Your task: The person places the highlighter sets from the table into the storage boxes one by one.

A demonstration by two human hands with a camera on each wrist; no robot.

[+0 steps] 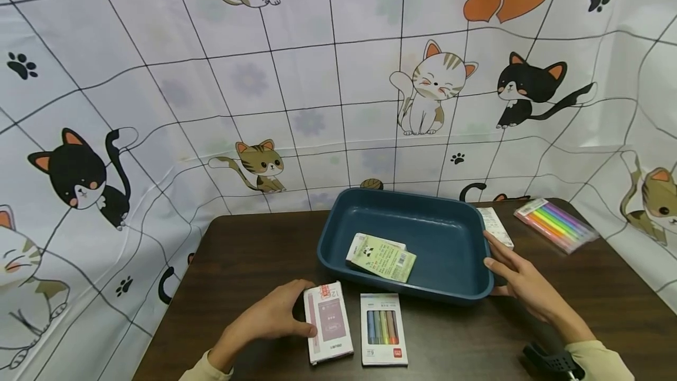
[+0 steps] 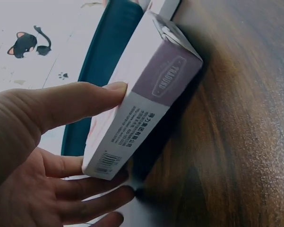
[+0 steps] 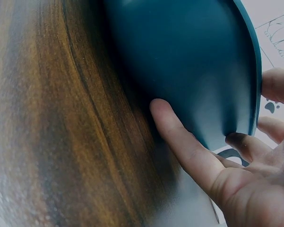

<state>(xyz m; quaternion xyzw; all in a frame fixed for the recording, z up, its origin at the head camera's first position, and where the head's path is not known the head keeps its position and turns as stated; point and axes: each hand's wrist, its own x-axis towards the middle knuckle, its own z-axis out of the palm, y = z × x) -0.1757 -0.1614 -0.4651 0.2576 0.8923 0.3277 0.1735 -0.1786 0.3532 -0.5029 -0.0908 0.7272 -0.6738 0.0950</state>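
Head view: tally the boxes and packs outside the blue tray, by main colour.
White with mauve: 1 (mauve-panelled box)
White: 2 (box with coloured sticks; printed white pack, partly hidden)
Clear with rainbow-coloured contents: 1 (rainbow pack)
Total: 4

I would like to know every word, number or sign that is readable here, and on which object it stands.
"12", in red, on the mauve-and-white box.
"得力集团有限公司", on that box's white side; the smaller lines there are unreadable.
Its purple panel: capital letters, too blurred to be sure.
Too small to read: print on the green packet, windowed pen box and rainbow-coloured pack.
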